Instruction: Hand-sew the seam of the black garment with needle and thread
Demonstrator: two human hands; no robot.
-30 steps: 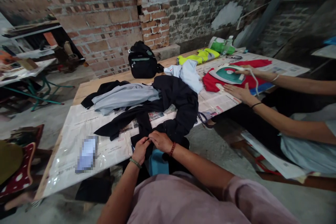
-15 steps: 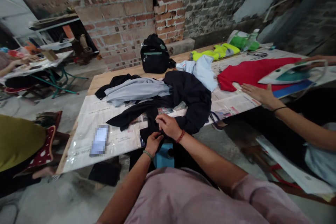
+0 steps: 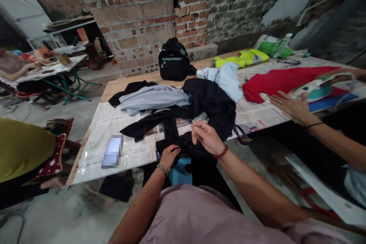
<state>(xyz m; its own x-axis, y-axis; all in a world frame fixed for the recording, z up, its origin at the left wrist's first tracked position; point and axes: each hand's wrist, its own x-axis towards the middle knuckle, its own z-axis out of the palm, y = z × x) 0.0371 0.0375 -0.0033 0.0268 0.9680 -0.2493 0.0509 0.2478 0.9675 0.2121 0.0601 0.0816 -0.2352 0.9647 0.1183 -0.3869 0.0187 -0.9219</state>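
My left hand [image 3: 170, 155] pinches an edge of a black garment [image 3: 215, 101] at the table's near edge. To its right and slightly higher, my right hand [image 3: 206, 137] is closed in a pinch, raised over the dark cloth. A faint thin line, like a thread, runs between the two hands. Whether a needle is in the right fingers is too small to tell. The black garment spreads across the table, with a grey cloth piece [image 3: 154, 98] lying on its far left part.
A phone [image 3: 112, 151] lies at left on the newspaper-covered table [image 3: 91, 143]. A black bag [image 3: 174, 63], light blue cloth [image 3: 225, 78] and a yellow vest [image 3: 243, 58] lie farther back. At right, a co-worker's hand [image 3: 294, 105] rests by red cloth [image 3: 274, 80] beneath an iron [image 3: 317, 89].
My right hand has moved right, away from my left hand, which still pinches the black cloth. The co-worker's iron has shifted slightly over the red cloth. The view has turned a little left.
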